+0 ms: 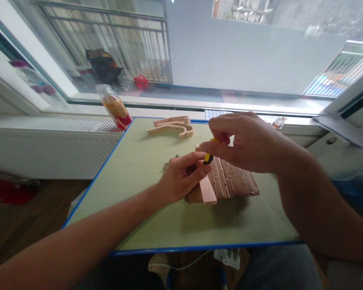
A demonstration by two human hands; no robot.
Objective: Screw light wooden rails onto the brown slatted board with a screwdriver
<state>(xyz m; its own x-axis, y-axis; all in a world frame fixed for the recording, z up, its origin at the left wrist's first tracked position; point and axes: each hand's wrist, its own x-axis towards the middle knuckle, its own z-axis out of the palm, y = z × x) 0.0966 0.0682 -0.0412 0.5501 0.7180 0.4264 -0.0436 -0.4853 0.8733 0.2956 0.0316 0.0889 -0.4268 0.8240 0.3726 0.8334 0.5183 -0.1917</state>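
Note:
A brown slatted wooden panel (pixel 232 181) with small studs lies on the green table (pixel 145 173), with a pale wooden strip (pixel 207 190) along its left side. My left hand (pixel 181 177) rests on that edge, its fingers pinched around the spot under the tool. My right hand (pixel 242 141) hovers just above, fingers closed on a small yellow-and-black screwdriver (pixel 210 150) that points down at the strip. The tip is hidden between my fingers.
Curved pale wooden pieces (pixel 174 126) lie at the table's far edge. Small dark screws (pixel 169 161) are scattered left of my left hand. A plastic bag (pixel 115 106) with red and orange contents leans on the windowsill. The table's blue front edge (pixel 205 247) is near me.

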